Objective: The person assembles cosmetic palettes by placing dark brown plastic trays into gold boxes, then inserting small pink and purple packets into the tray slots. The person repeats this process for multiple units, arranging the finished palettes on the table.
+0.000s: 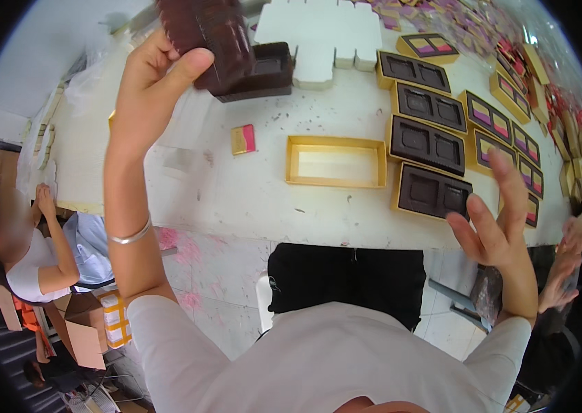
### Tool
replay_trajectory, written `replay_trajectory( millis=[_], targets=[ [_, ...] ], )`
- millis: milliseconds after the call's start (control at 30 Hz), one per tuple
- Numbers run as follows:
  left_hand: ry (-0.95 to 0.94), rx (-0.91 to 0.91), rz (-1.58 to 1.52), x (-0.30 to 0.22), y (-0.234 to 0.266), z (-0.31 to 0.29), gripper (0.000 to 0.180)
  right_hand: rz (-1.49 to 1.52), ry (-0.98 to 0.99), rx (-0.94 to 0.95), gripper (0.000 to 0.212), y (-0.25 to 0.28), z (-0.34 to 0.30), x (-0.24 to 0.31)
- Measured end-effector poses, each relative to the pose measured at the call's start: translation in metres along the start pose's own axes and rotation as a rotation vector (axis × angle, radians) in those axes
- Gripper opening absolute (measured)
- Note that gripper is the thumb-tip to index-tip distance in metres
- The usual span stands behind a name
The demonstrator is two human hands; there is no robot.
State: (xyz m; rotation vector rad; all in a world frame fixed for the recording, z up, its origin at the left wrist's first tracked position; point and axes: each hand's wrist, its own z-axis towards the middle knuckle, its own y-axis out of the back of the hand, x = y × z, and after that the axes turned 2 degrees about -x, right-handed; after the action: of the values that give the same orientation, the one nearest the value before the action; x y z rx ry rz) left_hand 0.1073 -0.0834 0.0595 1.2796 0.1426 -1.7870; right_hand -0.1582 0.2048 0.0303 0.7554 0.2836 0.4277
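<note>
My left hand (pixel 150 93) is closed round a stack of dark brown plastic trays (pixel 212 38), raised over the far left of the table. More dark trays (pixel 274 72) rest on the table just behind it. My right hand (pixel 501 230) holds nothing; its fingers are spread beside the nearest gold box with a brown two-well tray (pixel 432 191). Several such boxes form a column going away from me. Left of them lies an open gold box (pixel 292 165) without a tray. A small gold and pink wrapped square (pixel 243 139) sits alone farther left.
White folded cartons (pixel 318 34) stand at the back. Boxes filled with pink and purple squares (pixel 489 117) line the right side, with a heap of wrapped squares (pixel 435 14) beyond. A person (pixel 43 248) sits at the left; another person's hand (pixel 566 255) shows at the right edge.
</note>
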Motion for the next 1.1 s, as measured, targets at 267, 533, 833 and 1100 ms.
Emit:
replay_trajectory(
  millis=[267, 533, 833, 1100],
  targets=[
    [0.38, 1.201, -0.595, -0.026, -0.079, -0.018, 0.05, 0.125, 0.203, 0.178, 0.039, -0.019, 0.057, 0.007],
    [0.484, 0.899, -0.542, -0.017, -0.073, -0.034, 0.059, 0.176, 0.181, 0.153, 0.042, -0.03, 0.046, 0.005],
    [0.121, 0.437, 0.323, -0.005, -0.075, -0.064, 0.075, 0.142, -0.058, 0.545, 0.056, -0.055, 0.05, -0.02],
    [0.296, 0.441, 0.2, 0.005, -0.082, -0.061, 0.069, 0.56, -0.209, 0.612, 0.038, -0.058, 0.054, -0.032]
  ],
)
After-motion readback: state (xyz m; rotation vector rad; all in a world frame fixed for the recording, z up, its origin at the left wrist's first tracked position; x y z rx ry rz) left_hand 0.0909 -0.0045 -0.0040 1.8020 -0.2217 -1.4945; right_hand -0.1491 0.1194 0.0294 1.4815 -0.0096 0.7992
